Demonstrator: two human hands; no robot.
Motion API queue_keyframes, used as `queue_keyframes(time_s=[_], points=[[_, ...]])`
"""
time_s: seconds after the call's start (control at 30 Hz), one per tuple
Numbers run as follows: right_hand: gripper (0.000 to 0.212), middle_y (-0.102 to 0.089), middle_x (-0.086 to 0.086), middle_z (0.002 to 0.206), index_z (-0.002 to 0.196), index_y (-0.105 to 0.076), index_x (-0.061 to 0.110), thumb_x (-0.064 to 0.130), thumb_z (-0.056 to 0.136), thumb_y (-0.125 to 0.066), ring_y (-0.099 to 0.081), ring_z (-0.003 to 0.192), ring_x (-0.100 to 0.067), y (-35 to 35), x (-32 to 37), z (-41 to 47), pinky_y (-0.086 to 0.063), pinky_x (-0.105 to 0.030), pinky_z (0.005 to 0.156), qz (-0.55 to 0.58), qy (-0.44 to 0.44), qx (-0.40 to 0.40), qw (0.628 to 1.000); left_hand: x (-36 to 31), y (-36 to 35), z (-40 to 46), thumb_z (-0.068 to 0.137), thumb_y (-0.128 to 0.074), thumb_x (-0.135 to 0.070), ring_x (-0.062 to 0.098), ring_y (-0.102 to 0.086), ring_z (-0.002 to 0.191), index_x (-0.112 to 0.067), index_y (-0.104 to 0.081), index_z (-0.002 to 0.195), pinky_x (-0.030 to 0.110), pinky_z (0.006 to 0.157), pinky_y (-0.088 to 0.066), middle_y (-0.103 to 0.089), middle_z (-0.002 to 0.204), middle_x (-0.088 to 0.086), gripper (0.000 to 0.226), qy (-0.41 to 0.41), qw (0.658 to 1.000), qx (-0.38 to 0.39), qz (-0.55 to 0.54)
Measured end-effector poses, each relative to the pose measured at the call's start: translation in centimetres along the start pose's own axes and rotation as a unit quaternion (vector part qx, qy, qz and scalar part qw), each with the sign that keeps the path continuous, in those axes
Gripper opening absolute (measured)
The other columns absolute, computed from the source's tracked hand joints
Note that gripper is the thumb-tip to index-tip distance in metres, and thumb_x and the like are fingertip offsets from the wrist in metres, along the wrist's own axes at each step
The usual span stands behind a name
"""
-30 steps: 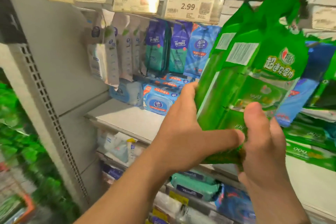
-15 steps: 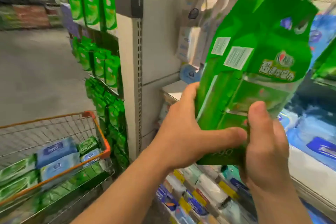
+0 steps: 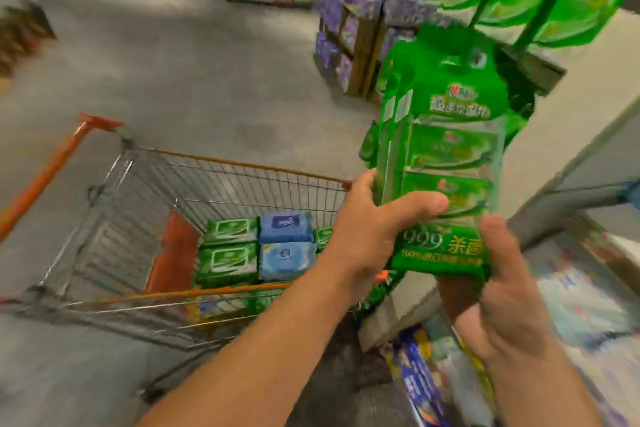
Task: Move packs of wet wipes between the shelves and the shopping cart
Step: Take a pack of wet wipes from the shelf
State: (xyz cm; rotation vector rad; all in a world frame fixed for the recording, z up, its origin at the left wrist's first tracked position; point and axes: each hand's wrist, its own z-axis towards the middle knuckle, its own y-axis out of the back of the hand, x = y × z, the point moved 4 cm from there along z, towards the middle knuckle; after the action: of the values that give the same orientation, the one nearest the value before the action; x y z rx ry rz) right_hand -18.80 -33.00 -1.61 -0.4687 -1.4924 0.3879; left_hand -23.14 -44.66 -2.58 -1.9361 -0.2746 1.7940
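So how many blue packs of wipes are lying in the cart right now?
2 in plain view, side by side in the shopping cart: a darker blue pack farther off and a lighter blue pack nearer, both right of the green ones. Others may lie hidden underneath.

Bright green wipes pack (image 3: 446, 135) with white lettering, orange-trimmed wire cart (image 3: 242, 166), blue packs (image 3: 286, 243) inside

The left hand (image 3: 372, 229) covers the lower left of the green pack (image 3: 446, 163); its fingers behind the pack are hidden. The right hand (image 3: 498, 291) is smeared by motion, its grip on the pack's base unclear. Below the grip, the shelf goods (image 3: 426, 381) are blurred. Left of it, the arm hides part of the cart (image 3: 207, 191).
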Motion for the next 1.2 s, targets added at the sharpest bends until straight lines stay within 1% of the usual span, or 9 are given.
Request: queue_keyframes(time_s=[0.17,0.37,0.47,0.6,0.73,0.83,1.0,1.13,1.2], points=[[0.087,-0.065,-0.009,0.138,0.124,-0.073,0.022,0.046,0.045,-0.102,-0.064,0.124,-0.024,-5.5,-8.9,3.7,-0.049,-0.046,0.105,0.123,-0.11,0.052,0.985,-1.5,8.2,1.9,0.052,-0.088,-0.034,0.034,-0.073,0.105,-0.012,-0.057,0.125,0.051,0.089,-0.061,-0.074,0.118,0.015,0.082,-0.039,0.993,-0.108,-0.022],[0.11,-0.054,-0.015,0.149,0.151,-0.046,0.012,0.037,0.057,-0.096,-0.052,0.138,-0.032,-9.1,-14.4,9.1,-0.039,-0.048,0.114,0.149,-0.185,0.075,0.969,-1.0,14.3,4.0,0.055,-0.091,-0.037,0.029,-0.069,0.115,-0.017,-0.052,0.129,0.053,0.095,-0.058,-0.068,0.128,0.013,0.086,-0.053,0.982,-0.184,-0.001],[0.076,-0.068,-0.011,0.132,0.129,-0.069,0.013,0.029,0.059,-0.093,-0.067,0.12,-0.026,-8.2,-16.9,12.0,-0.056,-0.039,0.098,0.111,-0.222,0.07,0.966,-1.1,18.2,5.7,0.063,-0.088,-0.03,0.009,-0.073,0.104,-0.014,-0.045,0.137,0.028,0.083,-0.061,-0.069,0.124,0.003,0.088,-0.03,0.976,-0.214,-0.011],[0.031,-0.079,-0.005,0.1,0.094,-0.083,0.014,0.022,0.064,-0.081,-0.077,0.087,-0.018,-4.4,-20.6,15.9,-0.063,-0.032,0.073,0.014,-0.281,0.037,0.959,-1.8,26.4,8.5,0.061,-0.079,-0.055,0.008,-0.072,0.102,-0.018,-0.055,0.139,0.035,0.084,-0.057,-0.073,0.12,-0.004,0.089,-0.003,0.95,-0.311,-0.024],[0.086,-0.078,-0.017,0.099,0.111,-0.068,0.001,0.024,0.036,-0.101,-0.077,0.082,-0.024,-1.6,-24.6,19.2,-0.063,-0.037,0.066,-0.091,-0.34,0.029,0.936,0.2,34.0,9.7,0.068,-0.087,-0.05,0.008,-0.073,0.085,-0.022,-0.062,0.126,0.025,0.067,-0.054,-0.075,0.108,-0.004,0.069,0.092,0.912,-0.396,0.052],[0.041,-0.079,-0.01,0.087,0.11,-0.062,0.001,0.005,0.071,-0.077,-0.076,0.071,-0.015,-0.7,-27.6,21.6,-0.061,-0.027,0.061,-0.133,-0.369,0.051,0.918,4.1,38.2,9.9,0.085,-0.081,-0.038,0.013,-0.072,0.085,-0.02,-0.069,0.106,0.026,0.064,-0.051,-0.075,0.105,0.001,0.03,0.198,0.9,-0.374,0.104],[0.051,-0.075,-0.007,0.09,0.119,-0.057,0.012,-0.004,0.077,-0.08,-0.072,0.061,-0.006,1.4,-33.5,23.9,-0.054,-0.018,0.05,-0.241,-0.454,0.092,0.853,9.2,42.3,9.5,0.094,-0.067,-0.029,0.018,-0.07,0.085,-0.023,-0.07,0.098,0.034,0.075,-0.055,-0.074,0.099,0.001,0.008,0.327,0.883,-0.332,0.056],[0.079,-0.075,-0.011,0.097,0.128,-0.053,0.01,0.001,0.058,-0.09,-0.074,0.081,-0.023,3.2,-39.8,23.6,-0.062,-0.043,0.08,-0.275,-0.526,0.105,0.798,14.4,44.8,8.6,0.068,-0.089,-0.043,0.02,-0.072,0.106,-0.021,-0.07,0.117,0.044,0.104,-0.052,-0.077,0.115,0.002,0.057,0.43,0.859,-0.255,0.11],[0.067,-0.074,-0.011,0.103,0.126,-0.053,0.014,-0.001,0.069,-0.084,-0.071,0.093,-0.031,3.9,-43.2,22.9,-0.057,-0.054,0.092,-0.286,-0.545,0.097,0.782,17.0,46.1,8.1,0.05,-0.097,-0.055,0.02,-0.07,0.114,-0.024,-0.066,0.128,0.048,0.108,-0.049,-0.076,0.121,-0.005,0.089,0.466,0.843,-0.221,0.152]])
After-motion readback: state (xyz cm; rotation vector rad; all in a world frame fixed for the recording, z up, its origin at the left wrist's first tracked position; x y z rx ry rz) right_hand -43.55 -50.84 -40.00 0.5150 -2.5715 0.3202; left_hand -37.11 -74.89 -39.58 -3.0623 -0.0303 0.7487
